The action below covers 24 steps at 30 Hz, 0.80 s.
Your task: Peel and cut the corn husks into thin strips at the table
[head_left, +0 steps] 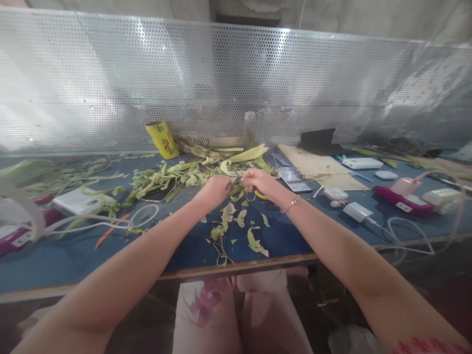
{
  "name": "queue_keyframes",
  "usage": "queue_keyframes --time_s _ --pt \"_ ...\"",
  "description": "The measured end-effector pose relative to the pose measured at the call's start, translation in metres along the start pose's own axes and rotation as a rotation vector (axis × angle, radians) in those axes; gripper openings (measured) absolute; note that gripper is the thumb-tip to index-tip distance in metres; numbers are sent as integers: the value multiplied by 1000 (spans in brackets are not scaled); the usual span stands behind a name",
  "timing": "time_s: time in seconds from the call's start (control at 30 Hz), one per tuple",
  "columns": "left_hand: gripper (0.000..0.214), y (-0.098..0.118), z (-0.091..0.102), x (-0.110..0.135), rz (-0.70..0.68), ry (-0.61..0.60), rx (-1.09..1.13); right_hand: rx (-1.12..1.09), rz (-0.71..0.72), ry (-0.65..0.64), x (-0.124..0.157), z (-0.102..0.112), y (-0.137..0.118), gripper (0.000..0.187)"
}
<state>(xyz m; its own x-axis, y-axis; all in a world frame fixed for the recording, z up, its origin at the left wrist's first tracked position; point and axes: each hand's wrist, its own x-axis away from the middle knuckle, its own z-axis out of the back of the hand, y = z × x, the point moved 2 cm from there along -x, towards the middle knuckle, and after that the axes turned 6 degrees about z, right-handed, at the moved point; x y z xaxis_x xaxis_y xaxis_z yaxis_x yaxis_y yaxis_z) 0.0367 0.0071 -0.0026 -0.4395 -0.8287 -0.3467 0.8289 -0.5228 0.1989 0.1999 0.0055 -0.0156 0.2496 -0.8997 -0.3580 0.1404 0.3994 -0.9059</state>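
Over the middle of the blue table [291, 231], my left hand [217, 191] and my right hand [259, 182] are close together, fingers closed in pinches. Between them is something thin and dark that I cannot make out. Just behind the hands lies a long pale-green leaf [245, 156], on a heap of curled green plant pieces [173, 174]. Below the hands, torn leaf scraps [256, 242] and a thin curled stem [221, 258] are scattered near the table edge. A yellow ring-shaped thing [260, 195] shows partly under my right hand.
A yellow tube [162, 140] stands before the perforated metal screen [110, 88]. To the right are a phone [294, 179], cardboard [313, 162], an earbud case [335, 193], a white charger [357, 211] and a purple power strip [401, 200]. White cables [99, 216] and an orange strip [112, 230] lie left.
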Motion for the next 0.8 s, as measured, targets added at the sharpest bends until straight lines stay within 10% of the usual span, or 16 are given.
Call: queue_keyframes --time_s 0.8 --pt "12 -3 -2 -3 32 -106 -62 142 -40 -120 1 -8 -1 12"
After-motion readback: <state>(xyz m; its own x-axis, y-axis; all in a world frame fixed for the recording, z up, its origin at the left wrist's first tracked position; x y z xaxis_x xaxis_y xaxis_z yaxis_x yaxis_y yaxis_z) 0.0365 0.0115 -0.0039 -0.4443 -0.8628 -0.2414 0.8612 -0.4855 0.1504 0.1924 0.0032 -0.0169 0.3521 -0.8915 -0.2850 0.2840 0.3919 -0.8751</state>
